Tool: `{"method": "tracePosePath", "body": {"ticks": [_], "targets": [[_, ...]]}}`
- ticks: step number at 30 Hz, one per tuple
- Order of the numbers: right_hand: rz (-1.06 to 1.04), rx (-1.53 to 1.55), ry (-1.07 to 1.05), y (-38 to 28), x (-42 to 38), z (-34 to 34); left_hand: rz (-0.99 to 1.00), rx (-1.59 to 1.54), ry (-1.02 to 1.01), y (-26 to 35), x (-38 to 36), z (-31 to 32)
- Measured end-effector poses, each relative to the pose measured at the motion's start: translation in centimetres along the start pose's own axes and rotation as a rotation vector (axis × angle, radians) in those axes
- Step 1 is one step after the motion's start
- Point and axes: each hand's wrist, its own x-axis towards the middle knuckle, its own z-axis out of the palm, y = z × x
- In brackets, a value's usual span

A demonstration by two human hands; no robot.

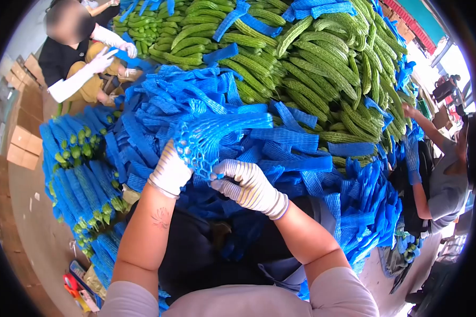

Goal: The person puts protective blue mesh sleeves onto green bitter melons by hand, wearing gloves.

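A blue foam mesh sleeve (pixel 198 138) is held up before me, its near end stretched wide and its flat tail pointing right. My left hand (pixel 172 170), in a white striped glove, holds the widened end; the mesh covers most of its fingers. At the lower rim of that mesh, my right hand (pixel 248 185), gloved alike, is closed with thumb and fingertips on the edge. Beneath both hands spreads a heap of loose blue mesh sleeves (pixel 164 95). Long green ridged bitter gourds (pixel 322 68) are piled beyond it.
Gourds in blue sleeves (pixel 82 193) lie stacked at left. A person (pixel 71 63) at upper left handles a blue sleeve; another person (pixel 444 179) at right reaches into the pile. Cardboard boxes (pixel 26 132) line the left side. Red-handled scissors (pixel 70 281) lie at lower left.
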Motion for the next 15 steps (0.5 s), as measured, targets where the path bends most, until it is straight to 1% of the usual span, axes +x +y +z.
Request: {"method": "tracePosePath", "body": {"ticks": [1,2,4,5,6,7,8,9,10,11,12,13,14,15], "targets": [[-0.047,-0.094,-0.03,-0.2,0.1,0.0,-0.12,-0.336,-0.008,-0.7,-0.7,0.9],[-0.05,-0.088,-0.034,-0.1,0.2,0.2,-0.243,-0.671,0.026,-0.8,-0.9,1.0],[-0.126,-0.226,0.037,0.4,0.4,0.7,-0.34,-1.621,0.385,0.5,-1.6,1.8],[-0.137,-0.228,0.08,0.3,0.6,0.9,-0.254,-0.898,0.315,1.5,-1.3,0.9],[-0.138,-0.227,0.075,0.1,0.7,1.1,-0.217,-0.164,0.337,2.4,-1.0,-0.1],[-0.262,-0.31,0.147,-0.4,0.8,1.3,-0.302,-0.428,0.358,2.0,-0.9,1.4],[-0.386,-0.39,0.216,-1.1,0.9,1.5,-0.297,-0.683,0.293,2.1,-1.2,1.0],[-0.538,-0.466,0.223,-1.7,1.2,1.4,-0.315,-0.933,0.231,2.3,-1.4,0.6],[-0.609,-0.535,0.216,-2.5,1.4,1.5,0.036,-0.498,0.278,1.3,-0.6,1.3],[-0.586,-0.534,0.166,-2.4,1.2,1.9,0.14,-0.463,0.246,1.2,0.4,1.7],[-0.558,-0.532,0.119,-2.2,1.0,2.3,0.147,-0.508,0.192,1.2,0.8,1.8],[-0.574,-0.548,0.083,-1.6,0.9,2.8,0.136,-0.561,0.147,1.0,1.1,1.9],[-0.573,-0.545,0.049,-1.6,0.8,3.3,0.096,-0.613,0.118,0.8,1.1,1.8],[-0.513,-0.505,0.023,-1.6,0.5,3.8,0.036,-0.663,0.103,0.4,1.0,1.8]]}}
